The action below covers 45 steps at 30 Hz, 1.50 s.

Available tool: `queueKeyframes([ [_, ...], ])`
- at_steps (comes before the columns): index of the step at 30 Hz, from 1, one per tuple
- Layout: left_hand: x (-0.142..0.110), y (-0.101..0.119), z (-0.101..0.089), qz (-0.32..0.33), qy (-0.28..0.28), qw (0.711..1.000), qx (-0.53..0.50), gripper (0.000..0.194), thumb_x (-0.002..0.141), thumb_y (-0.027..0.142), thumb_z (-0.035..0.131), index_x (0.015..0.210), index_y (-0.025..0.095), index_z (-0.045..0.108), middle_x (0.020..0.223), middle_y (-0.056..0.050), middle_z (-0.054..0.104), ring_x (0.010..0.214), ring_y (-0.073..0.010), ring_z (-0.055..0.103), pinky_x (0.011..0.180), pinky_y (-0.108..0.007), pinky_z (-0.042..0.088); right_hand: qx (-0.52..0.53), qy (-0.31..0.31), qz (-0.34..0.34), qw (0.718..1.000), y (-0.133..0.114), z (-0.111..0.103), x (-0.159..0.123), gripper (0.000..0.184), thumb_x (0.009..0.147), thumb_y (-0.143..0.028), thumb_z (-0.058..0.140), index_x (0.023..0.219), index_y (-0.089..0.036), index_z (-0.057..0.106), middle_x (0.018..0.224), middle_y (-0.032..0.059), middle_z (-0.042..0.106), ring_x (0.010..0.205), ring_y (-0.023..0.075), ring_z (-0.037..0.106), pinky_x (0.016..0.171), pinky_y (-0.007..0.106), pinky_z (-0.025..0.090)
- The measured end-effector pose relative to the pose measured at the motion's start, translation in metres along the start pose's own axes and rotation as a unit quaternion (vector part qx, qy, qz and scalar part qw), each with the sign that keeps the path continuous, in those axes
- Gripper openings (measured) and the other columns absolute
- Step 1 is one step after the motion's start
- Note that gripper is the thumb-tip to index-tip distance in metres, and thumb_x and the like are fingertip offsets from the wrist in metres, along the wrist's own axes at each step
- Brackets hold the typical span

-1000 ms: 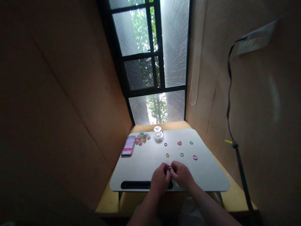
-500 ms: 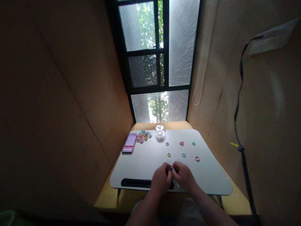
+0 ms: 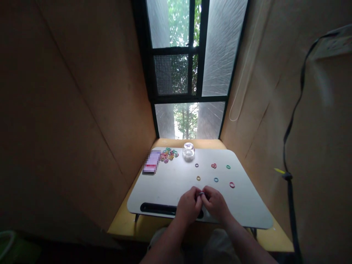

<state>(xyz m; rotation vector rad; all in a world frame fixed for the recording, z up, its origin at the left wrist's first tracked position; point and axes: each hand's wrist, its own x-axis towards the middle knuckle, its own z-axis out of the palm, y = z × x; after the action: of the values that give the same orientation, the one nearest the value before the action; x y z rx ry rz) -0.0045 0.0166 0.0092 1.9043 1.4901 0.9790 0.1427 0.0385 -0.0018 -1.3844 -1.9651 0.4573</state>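
Observation:
My left hand (image 3: pixel 188 206) and my right hand (image 3: pixel 216 204) meet over the near edge of a small white lap table (image 3: pixel 170 183). Both pinch one small dark rubber band (image 3: pixel 201 194) between their fingertips. Single bands lie apart ahead of my hands: purple (image 3: pixel 196 165), orange (image 3: pixel 198 178), blue (image 3: pixel 216 179), red (image 3: pixel 213 165), green (image 3: pixel 228 167) and pink (image 3: pixel 232 184). A heap of coloured bands (image 3: pixel 168 154) lies at the table's far left.
A small clear jar (image 3: pixel 188 152) stands at the table's far edge, a flat purple box (image 3: pixel 151 162) to its left. A black slot (image 3: pixel 158 209) runs along the near edge. Board walls close both sides, a window behind. A black cable (image 3: pixel 288 146) hangs at right.
My hands stay together on the dark band, barely shifting. The view has tilted a little, so the table sits slightly higher and further right in the picture.

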Motion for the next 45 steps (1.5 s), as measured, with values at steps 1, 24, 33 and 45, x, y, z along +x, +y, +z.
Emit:
queueKeyframes([
  [1, 0.0001, -0.0003, 0.0, 0.0, 0.001, 1.0, 0.002, 0.013, 0.086, 0.021, 0.049, 0.093, 0.022, 0.06, 0.082, 0.0, 0.067, 0.074, -0.0152, 0.06, 0.068, -0.025, 0.039, 0.001, -0.001, 0.0, 1.0, -0.0001, -0.0001, 0.0002, 0.015, 0.081, -0.025, 0.048, 0.066, -0.021, 0.048, 0.063, -0.0013, 0.053, 0.06, 0.0141, 0.049, 0.058, 0.025, 0.033],
  [24, 0.0003, 0.002, -0.0027, -0.003, -0.008, 1.0, 0.022, 0.011, 0.087, 0.022, 0.048, 0.093, 0.023, 0.058, 0.082, 0.001, 0.066, 0.073, -0.0141, 0.059, 0.067, -0.024, 0.037, 0.011, 0.001, 0.002, 1.0, 0.0022, 0.0018, 0.0003, 0.017, 0.082, -0.027, 0.049, 0.067, -0.02, 0.049, 0.061, -0.0015, 0.053, 0.059, 0.0135, 0.047, 0.057, 0.024, 0.032],
  [33, 0.0012, 0.001, -0.0027, 0.003, -0.013, 1.0, 0.022, 0.011, 0.087, 0.021, 0.048, 0.093, 0.022, 0.057, 0.082, 0.001, 0.066, 0.073, -0.014, 0.058, 0.066, -0.025, 0.037, 0.009, 0.004, -0.001, 1.0, 0.0047, 0.0034, 0.0015, 0.017, 0.081, -0.027, 0.049, 0.066, -0.02, 0.049, 0.061, -0.0013, 0.054, 0.059, 0.0136, 0.047, 0.057, 0.024, 0.033],
  [45, 0.0003, -0.0014, -0.0016, 0.004, -0.01, 1.0, 0.02, 0.012, 0.087, 0.022, 0.048, 0.094, 0.023, 0.057, 0.083, 0.0, 0.066, 0.074, -0.0147, 0.059, 0.067, -0.025, 0.037, 0.01, -0.002, 0.003, 1.0, 0.0067, 0.0051, 0.0017, 0.016, 0.081, -0.027, 0.05, 0.067, -0.02, 0.05, 0.061, -0.0017, 0.054, 0.059, 0.0133, 0.048, 0.057, 0.024, 0.033],
])
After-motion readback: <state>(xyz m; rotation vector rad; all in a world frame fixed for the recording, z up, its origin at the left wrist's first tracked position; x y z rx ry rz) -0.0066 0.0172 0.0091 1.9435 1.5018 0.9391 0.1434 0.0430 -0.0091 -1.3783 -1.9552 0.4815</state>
